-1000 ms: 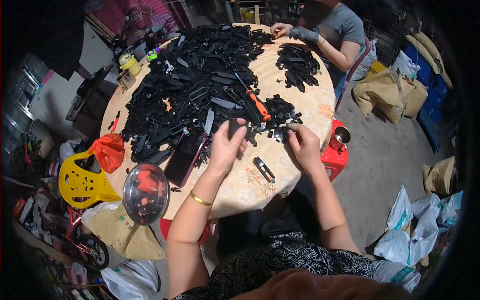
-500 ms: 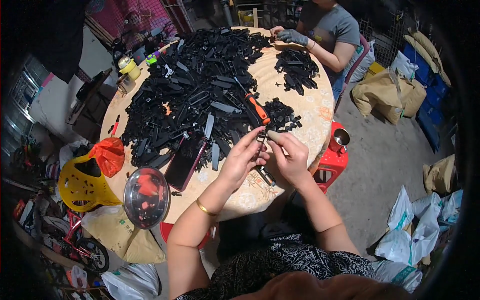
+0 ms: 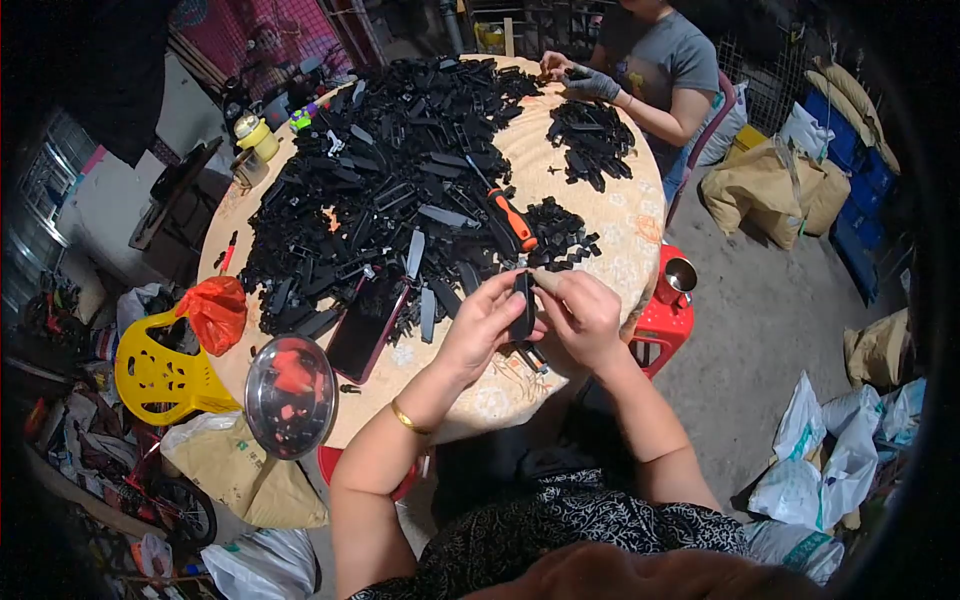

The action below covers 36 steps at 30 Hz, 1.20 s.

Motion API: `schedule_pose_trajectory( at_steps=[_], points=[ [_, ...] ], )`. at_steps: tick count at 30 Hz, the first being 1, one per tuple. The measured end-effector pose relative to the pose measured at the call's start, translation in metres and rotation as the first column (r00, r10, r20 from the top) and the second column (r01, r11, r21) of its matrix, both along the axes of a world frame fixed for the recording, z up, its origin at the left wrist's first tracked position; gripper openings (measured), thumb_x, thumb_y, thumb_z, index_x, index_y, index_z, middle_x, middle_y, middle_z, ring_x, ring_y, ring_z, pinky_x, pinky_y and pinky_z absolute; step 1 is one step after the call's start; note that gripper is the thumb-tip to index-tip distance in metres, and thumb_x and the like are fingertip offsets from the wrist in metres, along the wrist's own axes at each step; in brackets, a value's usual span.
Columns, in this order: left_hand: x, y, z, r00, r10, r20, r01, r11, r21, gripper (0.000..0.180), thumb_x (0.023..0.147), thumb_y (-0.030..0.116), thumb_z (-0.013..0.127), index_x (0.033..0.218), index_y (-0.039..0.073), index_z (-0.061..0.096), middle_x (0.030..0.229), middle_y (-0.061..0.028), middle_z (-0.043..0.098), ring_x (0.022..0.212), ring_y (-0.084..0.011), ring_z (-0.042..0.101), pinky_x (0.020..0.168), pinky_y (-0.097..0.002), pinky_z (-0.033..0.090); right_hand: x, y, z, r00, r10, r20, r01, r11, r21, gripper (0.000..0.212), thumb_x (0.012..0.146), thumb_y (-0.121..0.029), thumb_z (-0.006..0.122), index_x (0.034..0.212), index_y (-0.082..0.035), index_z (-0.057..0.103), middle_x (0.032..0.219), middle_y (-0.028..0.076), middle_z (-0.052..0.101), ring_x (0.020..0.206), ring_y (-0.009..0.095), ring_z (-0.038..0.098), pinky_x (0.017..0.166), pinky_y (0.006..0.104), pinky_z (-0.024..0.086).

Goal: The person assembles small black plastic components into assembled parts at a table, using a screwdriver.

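Left hand (image 3: 480, 328) grasps black elongated part (image 3: 522, 310) above near edge of cloth-covered table (image 3: 612, 215); right hand (image 3: 588, 308), fingers bent, meets part's far end, whether gripping cannot be told. Beneath hands, second part (image 3: 537, 360), partly hidden, on table. At left, clear bowl (image 3: 262, 397), then dark phone (image 3: 366, 335). Beyond, orange-handled screwdriver (image 3: 514, 222) on heap of black parts (image 3: 400, 160). Far side: co-worker's gloved hand (image 3: 597, 86).

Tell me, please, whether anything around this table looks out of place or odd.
Yes: the round bowl appears to jut past the edge of the table, so it looks precarious, though its support is hidden. The phone also looks misplaced, lying against the heap of black parts.
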State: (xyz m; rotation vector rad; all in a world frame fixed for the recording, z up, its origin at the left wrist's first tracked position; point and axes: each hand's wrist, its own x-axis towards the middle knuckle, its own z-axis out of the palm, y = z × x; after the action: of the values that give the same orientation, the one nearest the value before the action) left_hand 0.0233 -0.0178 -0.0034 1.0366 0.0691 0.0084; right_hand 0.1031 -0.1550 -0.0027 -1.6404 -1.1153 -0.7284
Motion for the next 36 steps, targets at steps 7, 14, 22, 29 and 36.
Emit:
schedule_pose_trajectory(
  at_steps=[7, 14, 22, 29, 36],
  points=[
    [0.000, -0.002, -0.002, 1.000, 0.001, 0.005, -0.001, 1.000, 0.000, 0.035, 0.090, 0.012, 0.049, 0.123, 0.002, 0.042, 0.101, -0.0093, 0.057, 0.081, -0.0161, 0.061, 0.073, -0.0279, 0.052, -0.001, -0.005, 0.001, 0.999, 0.036, 0.019, -0.034, 0.997, -0.067, 0.022, 0.070, -0.003, 0.065, 0.092, -0.003, 0.062, 0.074, 0.010, 0.060, 0.065, 0.025, 0.059, 0.056, 0.0323, 0.048],
    [-0.002, -0.002, -0.006, 0.998, 0.061, 0.003, -0.060, 0.994, -0.093, 0.035, 0.090, 0.010, 0.050, 0.124, 0.005, 0.044, 0.107, -0.0046, 0.055, 0.095, -0.0107, 0.055, 0.076, -0.0243, 0.048, -0.010, -0.008, 0.006, 0.986, 0.154, -0.064, -0.165, 0.964, -0.207, 0.030, 0.072, -0.013, 0.066, 0.100, -0.003, 0.060, 0.087, 0.011, 0.059, 0.076, 0.027, 0.058, 0.066, 0.0352, 0.047],
    [0.005, -0.007, -0.003, 0.993, 0.114, 0.022, -0.116, 0.972, 0.202, 0.040, 0.091, 0.019, 0.049, 0.127, 0.004, 0.041, 0.096, -0.0023, 0.052, 0.085, -0.0091, 0.053, 0.067, -0.0217, 0.047, -0.023, -0.007, 0.002, 0.985, 0.006, -0.170, -0.018, 0.997, -0.070, 0.034, 0.070, -0.006, 0.064, 0.103, 0.000, 0.058, 0.079, 0.014, 0.057, 0.070, 0.029, 0.056, 0.063, 0.0350, 0.045],
    [-0.011, 0.025, 0.018, 0.991, 0.107, 0.075, -0.098, 0.224, 0.970, 0.027, 0.081, 0.010, 0.059, 0.106, 0.000, 0.054, 0.062, -0.0072, 0.057, 0.057, -0.0112, 0.055, 0.054, -0.0258, 0.044, -0.025, -0.029, -0.002, 0.955, -0.141, -0.262, 0.015, 0.903, -0.430, 0.028, 0.073, -0.013, 0.060, 0.099, -0.004, 0.060, 0.074, 0.014, 0.054, 0.070, 0.031, 0.056, 0.062, 0.0387, 0.047],
    [-0.012, 0.006, 0.018, 0.995, -0.014, -0.095, 0.095, 0.260, 0.961, 0.027, 0.075, 0.004, 0.060, 0.101, -0.004, 0.056, 0.065, -0.0122, 0.057, 0.060, -0.0191, 0.057, 0.057, -0.0312, 0.045, -0.048, -0.026, -0.015, 0.977, -0.077, -0.197, -0.024, 0.883, -0.468, 0.040, 0.072, -0.026, 0.066, 0.102, 0.000, 0.055, 0.078, 0.013, 0.054, 0.073, 0.029, 0.055, 0.065, 0.0371, 0.045]
  ],
)
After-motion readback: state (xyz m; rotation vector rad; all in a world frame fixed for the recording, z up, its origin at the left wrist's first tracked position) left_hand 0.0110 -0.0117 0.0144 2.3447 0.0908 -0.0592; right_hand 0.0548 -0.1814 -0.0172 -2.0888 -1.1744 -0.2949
